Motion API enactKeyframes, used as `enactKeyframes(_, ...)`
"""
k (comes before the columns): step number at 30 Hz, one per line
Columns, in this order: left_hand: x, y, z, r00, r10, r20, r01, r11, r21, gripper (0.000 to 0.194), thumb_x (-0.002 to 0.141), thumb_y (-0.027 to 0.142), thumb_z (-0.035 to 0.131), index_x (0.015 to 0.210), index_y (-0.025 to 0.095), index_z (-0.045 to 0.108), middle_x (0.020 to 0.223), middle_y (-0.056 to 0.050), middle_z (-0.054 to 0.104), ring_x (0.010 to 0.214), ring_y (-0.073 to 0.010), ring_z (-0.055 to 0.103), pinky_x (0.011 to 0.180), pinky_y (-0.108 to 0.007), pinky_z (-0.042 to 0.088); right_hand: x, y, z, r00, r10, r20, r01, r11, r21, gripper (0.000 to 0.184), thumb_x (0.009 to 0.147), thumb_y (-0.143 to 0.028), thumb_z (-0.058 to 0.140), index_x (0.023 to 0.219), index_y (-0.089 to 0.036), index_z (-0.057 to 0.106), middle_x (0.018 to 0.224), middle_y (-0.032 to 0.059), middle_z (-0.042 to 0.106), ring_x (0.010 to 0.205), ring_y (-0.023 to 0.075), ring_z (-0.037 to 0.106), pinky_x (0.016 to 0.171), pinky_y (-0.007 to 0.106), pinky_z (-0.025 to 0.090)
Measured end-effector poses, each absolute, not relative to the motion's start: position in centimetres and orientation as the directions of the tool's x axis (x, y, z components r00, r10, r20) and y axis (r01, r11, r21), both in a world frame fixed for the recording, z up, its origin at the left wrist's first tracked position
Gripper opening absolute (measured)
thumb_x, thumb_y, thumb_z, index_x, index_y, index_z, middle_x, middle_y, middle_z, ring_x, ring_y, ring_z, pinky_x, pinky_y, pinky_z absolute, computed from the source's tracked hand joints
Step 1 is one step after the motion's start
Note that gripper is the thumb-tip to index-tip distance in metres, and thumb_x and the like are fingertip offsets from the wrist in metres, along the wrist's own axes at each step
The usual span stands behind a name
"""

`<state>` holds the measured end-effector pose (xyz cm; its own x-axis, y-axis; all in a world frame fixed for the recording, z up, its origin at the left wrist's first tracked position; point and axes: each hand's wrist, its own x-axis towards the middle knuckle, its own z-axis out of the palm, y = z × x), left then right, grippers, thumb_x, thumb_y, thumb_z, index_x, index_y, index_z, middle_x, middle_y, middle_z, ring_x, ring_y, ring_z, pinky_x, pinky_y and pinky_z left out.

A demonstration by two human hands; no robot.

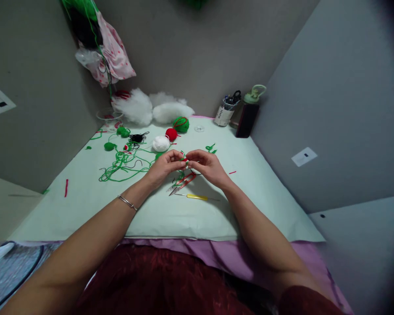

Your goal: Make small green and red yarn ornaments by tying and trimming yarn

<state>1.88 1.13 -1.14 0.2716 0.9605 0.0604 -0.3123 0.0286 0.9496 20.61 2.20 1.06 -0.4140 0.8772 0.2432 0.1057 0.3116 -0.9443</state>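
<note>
Between the fingertips of both hands is a small red, green and white crochet piece [184, 160], mostly covered by the fingers. My left hand [168, 164] pinches it from the left, and a silver bangle circles that wrist. From the right, my right hand [209, 165] is closed on the same piece. Just below the hands lie red-handled thread snips [185, 180], blades pointing to the lower left. A crochet hook with a yellow handle [197, 197] rests on the table in front of the snips. Green yarn strands trail beneath the left hand.
Behind the hands sit a white yarn ball [160, 143], a red yarn ball [171, 134] and a green yarn ball [181, 124]. Tangled green yarn [118, 168] spreads leftward. White stuffing [138, 107] lies at the back, a bottle [248, 116] and pen cup [223, 114] at back right. Partition walls enclose the table.
</note>
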Motion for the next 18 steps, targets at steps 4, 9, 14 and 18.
enactKeyframes(4, 1.8, 1.1, -1.0, 0.291, 0.957, -0.020, -0.318, 0.116, 0.941, 0.028, 0.071, 0.028, 0.082, 0.088, 0.015, 0.063, 0.088, -0.001, 0.066, 0.078, -0.0130, 0.065, 0.085, -0.033, 0.052, 20.6, 2.2, 0.4, -0.405, 0.858, 0.318, 0.144, 0.403, -0.904, 0.018, 0.083, -0.023, 0.065, 0.101, -0.021, 0.068, 0.095, 0.0038, 0.074, 0.087, 0.0173, 0.069, 0.078, 0.032, 0.056)
enactKeyframes(9, 1.9, 1.1, -1.0, 0.248, 0.966, -0.077, -0.310, 0.154, 0.938, 0.032, 0.067, 0.029, 0.085, 0.085, 0.014, 0.062, 0.084, 0.001, 0.064, 0.074, -0.0115, 0.063, 0.081, -0.031, 0.052, 20.9, 2.3, -0.1, -0.482, 0.749, 0.455, 0.352, 0.641, -0.682, 0.014, 0.091, -0.018, 0.056, 0.097, -0.021, 0.068, 0.092, 0.0026, 0.073, 0.077, 0.0135, 0.066, 0.075, 0.028, 0.053)
enactKeyframes(14, 2.0, 1.4, -1.4, 0.212, 0.976, -0.056, -0.267, 0.113, 0.957, 0.030, 0.066, 0.029, 0.083, 0.082, 0.014, 0.062, 0.080, 0.001, 0.063, 0.073, -0.0117, 0.062, 0.076, -0.029, 0.052, 20.8, 2.1, -0.1, -0.556, 0.648, 0.520, 0.496, 0.761, -0.418, 0.017, 0.095, -0.016, 0.053, 0.100, -0.021, 0.068, 0.099, 0.0054, 0.073, 0.080, 0.0140, 0.066, 0.072, 0.026, 0.050)
enactKeyframes(18, 1.8, 1.6, -1.6, 0.190, 0.982, 0.003, -0.180, 0.032, 0.983, 0.026, 0.068, 0.029, 0.079, 0.080, 0.015, 0.060, 0.073, 0.001, 0.062, 0.069, -0.0123, 0.062, 0.071, -0.028, 0.050, 20.1, 0.7, 1.3, -0.482, 0.595, 0.643, 0.479, 0.794, -0.376, 0.015, 0.096, -0.019, 0.053, 0.094, -0.022, 0.068, 0.113, 0.0090, 0.070, 0.090, 0.0159, 0.067, 0.071, 0.027, 0.051)
